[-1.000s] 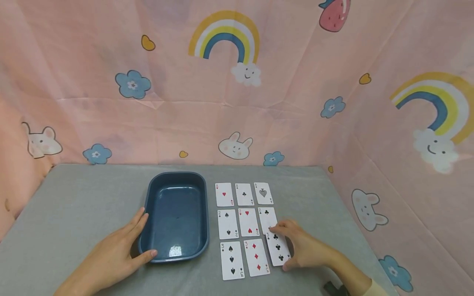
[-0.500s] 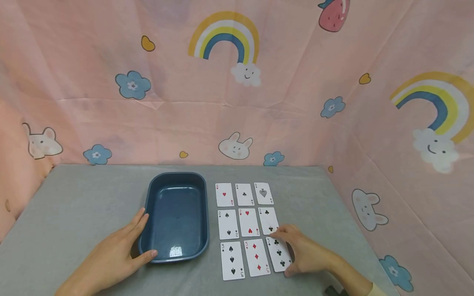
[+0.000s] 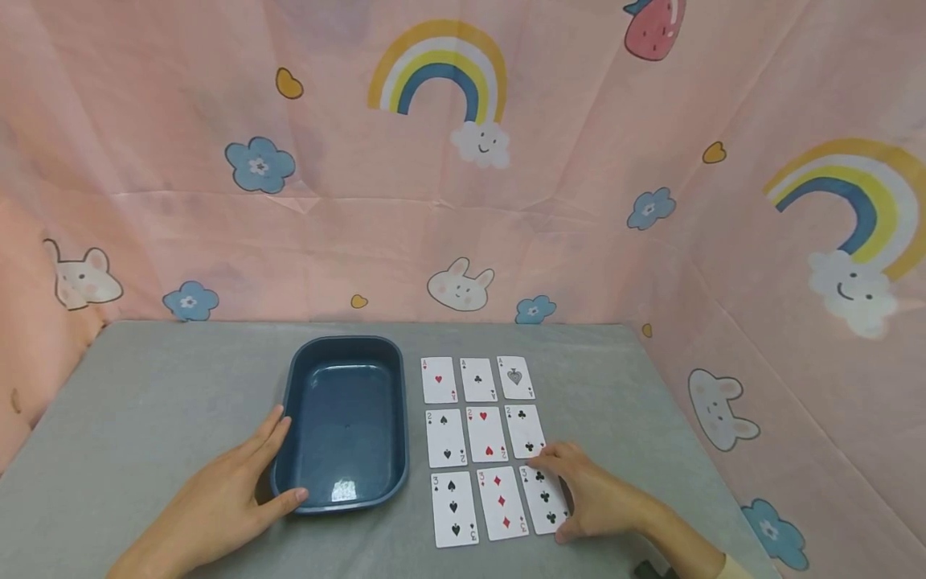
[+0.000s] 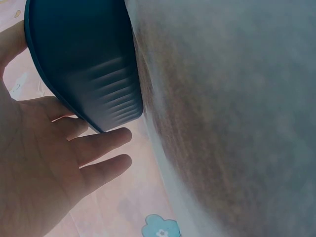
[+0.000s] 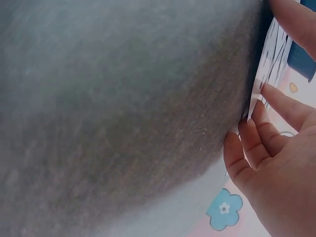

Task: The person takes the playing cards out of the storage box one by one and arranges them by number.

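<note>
The right hand (image 3: 600, 498) lies over the three of clubs (image 3: 544, 500), the last card in the near row of a three-by-three grid on the grey worktop (image 3: 145, 402). Its fingers (image 3: 553, 460) are loosely bent, with the fingertips on the card's far edge and the thumb at its near corner — touching and pressing it flat, not lifting it. In the right wrist view the same fingers (image 5: 269, 128) curl gently against the card edges.

As I read it, the step in hand is squaring this card into line with the three of diamonds (image 3: 501, 504) just left of the fingers and the two of clubs (image 3: 524, 431) just beyond them. The next move would call for a light slide or a clean lift-off, so the neighbours are not dragged askew.

The left hand (image 3: 217, 507) rests flat with its fingers (image 4: 106, 143) straight and relaxed against the outer wall of the blue tray (image 3: 289, 386) — thumb at its near rim, steadying rather than gripping. The tray sits just left of the card grid, and nothing shows inside it; only a glint on its floor.
</note>
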`<action>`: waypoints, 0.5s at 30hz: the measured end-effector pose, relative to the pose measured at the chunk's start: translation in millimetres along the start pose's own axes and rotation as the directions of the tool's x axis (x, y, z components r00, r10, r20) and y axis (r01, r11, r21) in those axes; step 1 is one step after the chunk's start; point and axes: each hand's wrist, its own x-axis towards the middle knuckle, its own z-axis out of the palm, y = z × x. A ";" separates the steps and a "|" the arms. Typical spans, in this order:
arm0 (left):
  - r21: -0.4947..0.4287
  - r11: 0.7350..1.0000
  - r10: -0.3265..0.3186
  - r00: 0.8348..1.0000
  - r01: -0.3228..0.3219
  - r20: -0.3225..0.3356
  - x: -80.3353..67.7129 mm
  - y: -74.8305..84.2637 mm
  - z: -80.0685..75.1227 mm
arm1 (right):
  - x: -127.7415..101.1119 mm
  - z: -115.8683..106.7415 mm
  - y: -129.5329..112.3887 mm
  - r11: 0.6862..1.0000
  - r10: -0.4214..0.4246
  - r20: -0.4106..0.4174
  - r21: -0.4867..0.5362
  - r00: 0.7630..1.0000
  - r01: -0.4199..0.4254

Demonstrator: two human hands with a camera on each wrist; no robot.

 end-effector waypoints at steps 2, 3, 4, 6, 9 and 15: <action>-0.008 1.000 0.003 1.000 -0.003 -0.002 -0.2 0.6 -0.5 | -0.1 0.1 -0.2 1.000 0.003 -0.004 -0.022 1.000 -0.004; -0.010 1.000 0.007 1.000 -0.007 -0.004 -0.3 0.5 -0.6 | -0.5 0.2 -0.2 0.999 0.006 -0.007 -0.035 1.000 -0.007; -0.012 1.000 0.012 1.000 -0.012 -0.005 -0.5 0.5 -0.9 | -0.9 -0.1 -0.1 0.999 0.009 -0.013 -0.044 1.000 -0.010; -0.014 1.000 0.023 1.000 -0.023 -0.008 -0.1 -0.1 -2.1 | -0.6 -1.4 0.9 0.998 0.011 -0.035 -0.068 0.999 -0.014; -0.010 0.999 0.037 0.999 -0.037 -0.019 0.2 -0.8 -4.4 | 1.3 -6.6 3.7 0.997 0.002 -0.092 -0.082 0.996 -0.009; 0.011 0.999 0.045 0.998 -0.045 -0.037 -0.5 -0.6 -10.2 | 11.6 -23.8 8.7 0.999 -0.009 -0.257 -0.049 0.966 -0.004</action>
